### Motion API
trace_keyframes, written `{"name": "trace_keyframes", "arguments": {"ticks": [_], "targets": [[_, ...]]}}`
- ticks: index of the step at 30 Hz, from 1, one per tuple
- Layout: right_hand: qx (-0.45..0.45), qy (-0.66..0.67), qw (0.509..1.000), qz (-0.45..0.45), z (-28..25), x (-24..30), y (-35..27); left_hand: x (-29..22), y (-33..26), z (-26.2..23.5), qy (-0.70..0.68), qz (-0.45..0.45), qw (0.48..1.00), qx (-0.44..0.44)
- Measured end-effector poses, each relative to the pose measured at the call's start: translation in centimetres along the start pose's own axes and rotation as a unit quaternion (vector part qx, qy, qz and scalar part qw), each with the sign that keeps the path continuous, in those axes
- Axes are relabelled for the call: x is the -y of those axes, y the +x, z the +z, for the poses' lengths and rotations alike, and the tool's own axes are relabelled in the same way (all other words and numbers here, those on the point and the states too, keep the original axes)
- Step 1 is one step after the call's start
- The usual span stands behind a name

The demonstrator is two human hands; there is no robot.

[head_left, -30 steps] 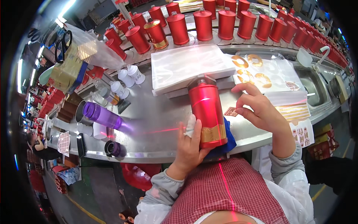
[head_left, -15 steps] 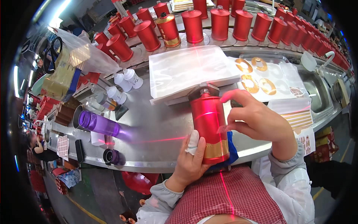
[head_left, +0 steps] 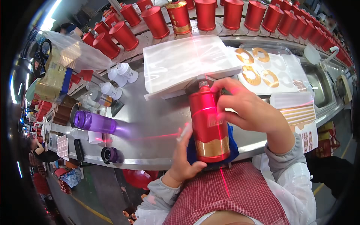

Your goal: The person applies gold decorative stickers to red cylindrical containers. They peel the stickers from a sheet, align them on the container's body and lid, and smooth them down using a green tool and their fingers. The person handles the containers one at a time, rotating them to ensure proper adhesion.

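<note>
Left hand (head_left: 183,162) has spread beside the smooth red cylinder (head_left: 210,137); right hand (head_left: 249,112), grip unclear, curls by a square label (head_left: 214,120)

Blue cloth (head_left: 234,145) partly behind bottle (head_left: 207,132)

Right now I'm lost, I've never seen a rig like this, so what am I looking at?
There's no machine doing this, just a person's own two hands. A wide fisheye camera on their head looks down, so straight edges bend. The left hand is open beside the lower end of a red bottle. The right hand is at its upper right, near a small label; its exact grip is unclear. On the metal counter are a purple bottle and a white stack. More red bottles stand behind.
</note>
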State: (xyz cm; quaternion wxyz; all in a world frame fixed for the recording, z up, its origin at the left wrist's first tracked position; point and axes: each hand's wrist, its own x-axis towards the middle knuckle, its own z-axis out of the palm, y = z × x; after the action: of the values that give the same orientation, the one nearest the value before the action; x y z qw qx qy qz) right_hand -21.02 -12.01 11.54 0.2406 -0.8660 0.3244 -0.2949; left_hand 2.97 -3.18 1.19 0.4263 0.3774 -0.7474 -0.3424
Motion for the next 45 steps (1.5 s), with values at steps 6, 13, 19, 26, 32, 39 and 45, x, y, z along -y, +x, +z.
{"name": "trace_keyframes", "arguments": {"ticks": [6, 13, 19, 26, 32, 39, 45], "targets": [[-0.028, -0.011, 0.999, 0.029, 1.3, -0.5, 0.3, -0.2, 6.5, 1.3, -0.25, -0.097, 0.956, -0.117], [-0.1, 0.085, 0.988, 0.078, 3.0, -1.9, -0.8, -0.9, 8.1, 1.9, -0.332, -0.163, 0.923, -0.105], [-0.191, 0.144, 0.958, 0.16, 5.3, -1.9, -2.3, -0.2, 8.3, 1.9, -0.348, -0.161, 0.917, -0.11], [-0.212, 0.189, 0.939, 0.195, 6.0, -2.2, -2.4, -0.4, 8.5, 1.5, -0.372, -0.166, 0.908, -0.1], [-0.209, 0.203, 0.937, 0.196, 6.3, -2.3, -2.8, -0.6, 8.2, 1.8, -0.371, -0.188, 0.905, -0.087], [-0.21, 0.192, 0.943, 0.17, 6.5, -2.9, -3.1, -0.3, 8.0, 1.6, -0.397, -0.167, 0.899, -0.082], [-0.225, 0.236, 0.924, 0.198, 6.9, -2.8, -3.5, -0.3, 7.8, 1.7, -0.425, -0.164, 0.887, -0.08]]}}
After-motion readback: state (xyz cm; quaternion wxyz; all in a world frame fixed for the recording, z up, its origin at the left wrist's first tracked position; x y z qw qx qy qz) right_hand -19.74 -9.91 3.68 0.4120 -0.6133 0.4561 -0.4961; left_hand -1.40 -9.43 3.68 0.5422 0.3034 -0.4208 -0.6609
